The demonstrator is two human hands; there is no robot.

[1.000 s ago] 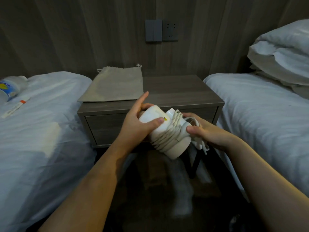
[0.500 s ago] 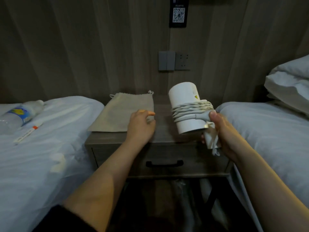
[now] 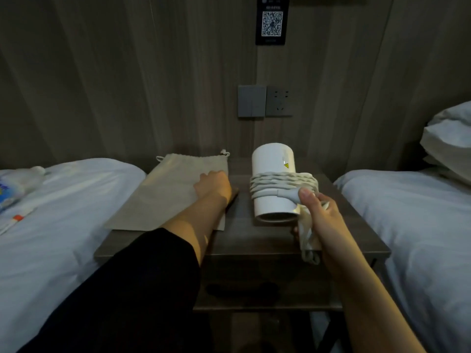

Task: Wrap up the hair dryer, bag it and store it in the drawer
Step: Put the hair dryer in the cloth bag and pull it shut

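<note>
A dark wooden surface [image 3: 254,240] stands between two beds [image 3: 76,200]; the left hand [image 3: 214,186] rests on the cloth bag [image 3: 165,194], its grip unclear; the right hand [image 3: 321,212] clasps the cord-wrapped hair dryer [image 3: 272,164] over the surface.

Left arm in a loose black fabric sleeve [image 3: 142,289] ending mid-forearm, left hand [image 3: 212,186] and right hand [image 3: 318,207] bare, right forearm [image 3: 356,276] uncovered

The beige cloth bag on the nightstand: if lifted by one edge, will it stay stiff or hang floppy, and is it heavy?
The bag lies thin and flat, so it will probably droop if lifted by one edge. It looks empty, so likely very light. On the smooth nightstand it may slide under the left hand rather than lift.
</note>
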